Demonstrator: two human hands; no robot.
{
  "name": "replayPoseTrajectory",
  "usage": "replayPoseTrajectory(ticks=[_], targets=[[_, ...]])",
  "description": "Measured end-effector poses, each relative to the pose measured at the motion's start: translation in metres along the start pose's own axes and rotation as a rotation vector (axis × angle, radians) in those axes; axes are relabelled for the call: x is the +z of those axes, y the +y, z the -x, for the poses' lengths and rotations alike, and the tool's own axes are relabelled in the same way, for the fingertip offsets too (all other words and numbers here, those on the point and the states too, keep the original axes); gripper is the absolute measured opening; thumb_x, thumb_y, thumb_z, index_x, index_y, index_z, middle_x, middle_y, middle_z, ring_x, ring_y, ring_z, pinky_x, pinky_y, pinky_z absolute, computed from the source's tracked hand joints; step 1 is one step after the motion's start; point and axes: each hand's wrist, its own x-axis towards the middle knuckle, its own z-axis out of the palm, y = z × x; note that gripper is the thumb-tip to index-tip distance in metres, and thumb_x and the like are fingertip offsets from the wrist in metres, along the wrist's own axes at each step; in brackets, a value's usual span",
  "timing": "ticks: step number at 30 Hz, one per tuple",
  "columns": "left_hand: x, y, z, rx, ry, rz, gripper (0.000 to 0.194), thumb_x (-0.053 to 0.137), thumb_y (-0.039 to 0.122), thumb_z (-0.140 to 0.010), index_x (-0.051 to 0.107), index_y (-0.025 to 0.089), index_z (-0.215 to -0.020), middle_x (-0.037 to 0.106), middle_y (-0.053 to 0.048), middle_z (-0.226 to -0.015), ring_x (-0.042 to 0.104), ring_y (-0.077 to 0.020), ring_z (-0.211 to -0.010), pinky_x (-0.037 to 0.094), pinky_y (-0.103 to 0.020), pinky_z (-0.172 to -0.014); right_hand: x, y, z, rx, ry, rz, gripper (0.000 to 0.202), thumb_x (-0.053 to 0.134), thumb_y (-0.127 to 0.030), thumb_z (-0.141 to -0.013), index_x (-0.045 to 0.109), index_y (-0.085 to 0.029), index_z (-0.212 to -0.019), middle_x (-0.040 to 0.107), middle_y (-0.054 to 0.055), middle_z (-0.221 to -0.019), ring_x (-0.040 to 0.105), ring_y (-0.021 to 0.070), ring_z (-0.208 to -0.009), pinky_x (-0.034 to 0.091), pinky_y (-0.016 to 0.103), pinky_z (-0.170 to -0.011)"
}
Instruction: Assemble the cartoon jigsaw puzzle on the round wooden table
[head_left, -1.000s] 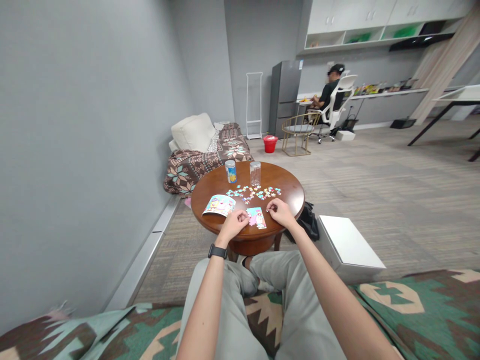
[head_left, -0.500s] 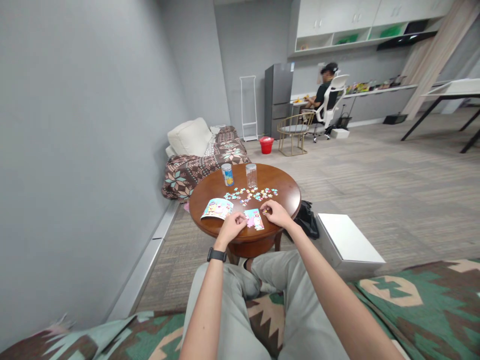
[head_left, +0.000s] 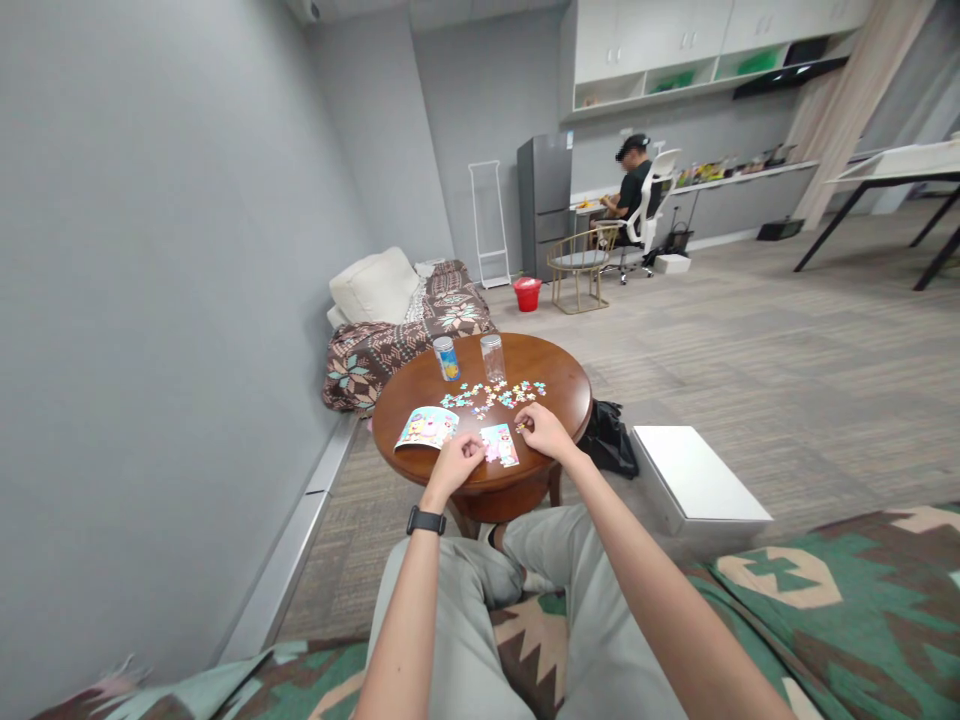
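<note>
A partly joined jigsaw puzzle lies flat near the front of the round wooden table. My left hand is at its left edge, fingers curled and pressed together; what they hold, if anything, is too small to tell. On the other side, my right hand pinches a small puzzle piece just off the puzzle's right edge. Loose puzzle pieces are scattered behind. A curved picture sheet with cartoon figures lies to the left of the puzzle.
Behind the loose pieces stand a blue-labelled can and a clear jar with a silver lid. To the right of the table are a black bag and a white box. A person sits farther back.
The view has shifted slightly, so the table sits a little lower and farther left. Both hands stay beside the puzzle, and the right still pinches its piece.
</note>
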Motion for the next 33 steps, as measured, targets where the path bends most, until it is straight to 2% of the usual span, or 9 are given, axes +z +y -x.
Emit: replayPoseTrajectory(ticks=[8, 14, 20, 23, 27, 33], targets=[[0.001, 0.003, 0.0, -0.014, 0.009, -0.053, 0.013, 0.059, 0.029, -0.078, 0.061, 0.017, -0.072, 0.048, 0.004, -0.06, 0.045, -0.0119, -0.059, 0.037, -0.023, -0.06, 0.005, 0.007, -0.001, 0.001, -0.011, -0.014, 0.027, 0.052, 0.001, -0.067, 0.064, -0.017, -0.084, 0.059, 0.003, -0.087, 0.056, 0.0163, -0.081, 0.047, 0.029, -0.079], [-0.001, 0.01, -0.004, -0.051, 0.019, -0.134, 0.007, 0.055, 0.017, -0.078, 0.06, 0.018, -0.083, 0.054, 0.004, -0.064, 0.053, -0.012, -0.062, 0.041, -0.022, -0.061, 0.005, 0.005, -0.001, 0.011, -0.017, -0.019, 0.028, 0.051, 0.001, -0.068, 0.064, -0.018, -0.083, 0.059, 0.004, -0.088, 0.057, 0.0171, -0.084, 0.048, 0.03, -0.082], [0.004, 0.019, -0.025, -0.075, 0.049, -0.347, 0.013, 0.05, 0.008, -0.078, 0.056, 0.019, -0.082, 0.06, 0.002, -0.067, 0.058, -0.0141, -0.065, 0.041, -0.024, -0.063, 0.005, 0.005, 0.0, 0.011, -0.019, -0.005, 0.025, 0.052, -0.002, -0.07, 0.062, -0.019, -0.084, 0.057, 0.003, -0.087, 0.056, 0.0175, -0.084, 0.047, 0.031, -0.082], [0.01, 0.023, -0.043, -0.054, 0.101, -0.486, 0.013, 0.047, 0.01, -0.083, 0.056, 0.019, -0.084, 0.065, -0.005, -0.081, 0.06, -0.0192, -0.078, 0.042, -0.031, -0.074, 0.005, 0.006, 0.001, 0.012, -0.021, -0.011, 0.024, 0.052, -0.002, -0.07, 0.062, -0.019, -0.084, 0.057, 0.003, -0.087, 0.056, 0.0172, -0.084, 0.047, 0.031, -0.082], [0.014, 0.023, -0.057, -0.002, 0.151, -0.618, 0.015, 0.044, 0.019, -0.092, 0.058, 0.019, -0.087, 0.066, -0.01, -0.098, 0.058, -0.025, -0.1, 0.037, -0.038, -0.091, 0.004, 0.005, 0.002, 0.015, -0.024, -0.011, 0.023, 0.052, -0.004, -0.07, 0.061, -0.02, -0.084, 0.057, 0.003, -0.088, 0.056, 0.0169, -0.082, 0.048, 0.031, -0.082], [0.015, 0.013, -0.055, -0.008, 0.189, -0.704, 0.027, 0.036, 0.023, -0.098, 0.06, 0.019, -0.088, 0.068, -0.009, -0.097, 0.057, -0.0246, -0.101, 0.035, -0.039, -0.089, 0.003, 0.003, 0.003, 0.033, -0.003, -0.02, 0.022, 0.051, -0.007, -0.071, 0.061, -0.021, -0.084, 0.058, 0.003, -0.089, 0.057, 0.0175, -0.083, 0.049, 0.033, -0.082]])
